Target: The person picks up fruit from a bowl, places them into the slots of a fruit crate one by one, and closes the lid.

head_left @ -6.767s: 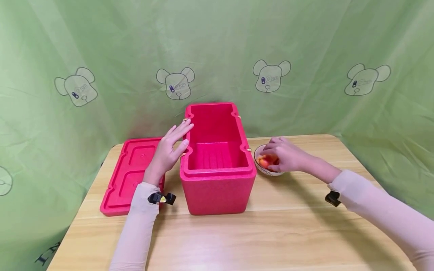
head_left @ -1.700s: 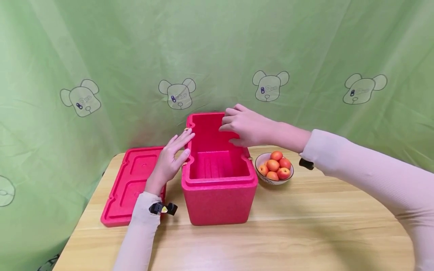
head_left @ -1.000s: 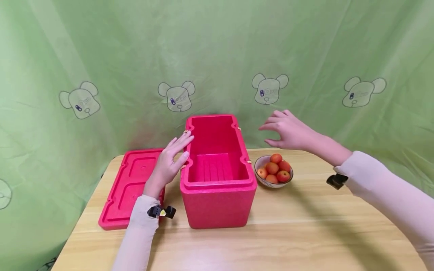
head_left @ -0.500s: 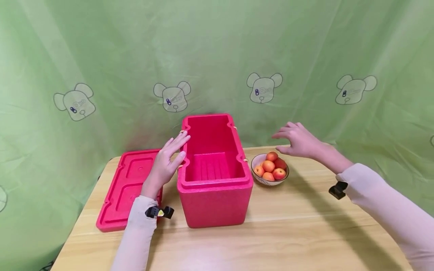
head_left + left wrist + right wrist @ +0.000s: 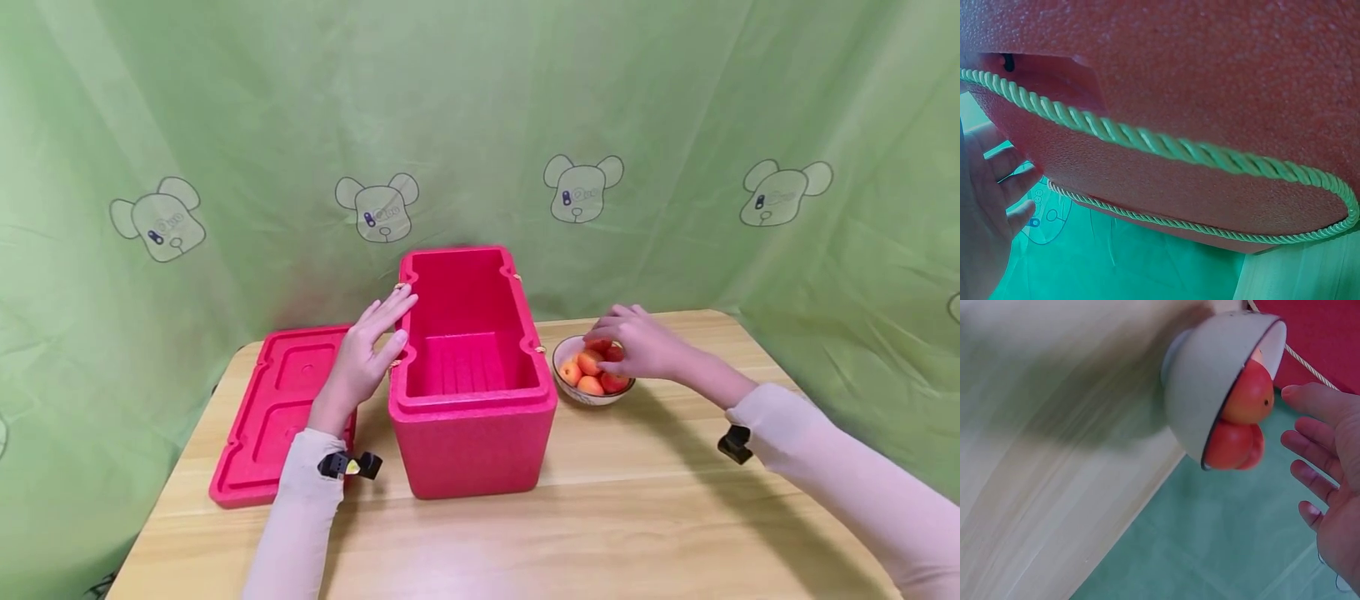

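Observation:
My left hand (image 5: 360, 358) rests its straight fingers against the left rim of an uncovered red foam box (image 5: 472, 454). In the left wrist view, the same hand (image 5: 988, 194) lies along the box's side, beside a twisted rope (image 5: 1116, 131). On the right, my right hand (image 5: 641, 342) hovers over a white bowl (image 5: 592, 400) with a dark rim. Several small orange-red fruits (image 5: 590, 362), like apricots, fill it. From the right wrist, that hand (image 5: 1341, 462) shows spread, loosely bent fingers, apart from the fruits (image 5: 1250, 394) and holding nothing.
The red lid (image 5: 277, 417) lies flat on the wooden table (image 5: 637, 517), left of the box and partly behind the left forearm. A green curtain (image 5: 480, 83) with bear-head prints hangs right behind the table.
My right hand has swung from above the box to the right, then down to the bowl of fruits. The left hand stays on the rim; the view shifts slightly.

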`<act>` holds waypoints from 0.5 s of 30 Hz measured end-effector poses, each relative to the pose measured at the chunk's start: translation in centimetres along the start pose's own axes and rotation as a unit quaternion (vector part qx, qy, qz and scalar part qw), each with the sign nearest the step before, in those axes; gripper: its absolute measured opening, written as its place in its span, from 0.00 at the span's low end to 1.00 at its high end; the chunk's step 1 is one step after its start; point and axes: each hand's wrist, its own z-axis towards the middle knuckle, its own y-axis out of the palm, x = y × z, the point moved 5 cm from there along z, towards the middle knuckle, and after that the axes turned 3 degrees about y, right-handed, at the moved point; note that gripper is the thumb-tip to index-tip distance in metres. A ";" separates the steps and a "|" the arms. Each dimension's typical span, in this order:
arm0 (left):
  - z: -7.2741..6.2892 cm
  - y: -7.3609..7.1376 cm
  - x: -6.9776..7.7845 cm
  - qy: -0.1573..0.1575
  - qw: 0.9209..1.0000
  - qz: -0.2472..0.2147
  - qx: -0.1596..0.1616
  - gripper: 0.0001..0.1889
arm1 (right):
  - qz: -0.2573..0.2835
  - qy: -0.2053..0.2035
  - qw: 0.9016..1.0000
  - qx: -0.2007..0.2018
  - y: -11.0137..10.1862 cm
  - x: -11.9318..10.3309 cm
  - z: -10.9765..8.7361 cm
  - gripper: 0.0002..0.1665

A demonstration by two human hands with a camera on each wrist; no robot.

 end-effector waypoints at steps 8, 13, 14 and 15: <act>-0.1 -0.1 -0.2 -0.003 1.000 0.002 -0.004 0.30 | -0.032 -0.029 0.999 -0.007 1.4 -0.9 0.2 0.23; 0.0 -0.1 -0.2 -0.001 1.000 0.002 -0.002 0.30 | -0.051 -0.026 0.998 -0.016 1.8 -1.4 0.5 0.23; 0.1 -0.1 -0.2 0.001 1.000 0.001 -0.002 0.30 | -0.053 -0.024 0.998 -0.018 1.8 -1.4 0.5 0.22; 0.1 0.0 -0.2 0.001 1.000 0.000 -0.002 0.30 | -0.055 -0.022 0.998 -0.020 1.9 -1.4 0.5 0.22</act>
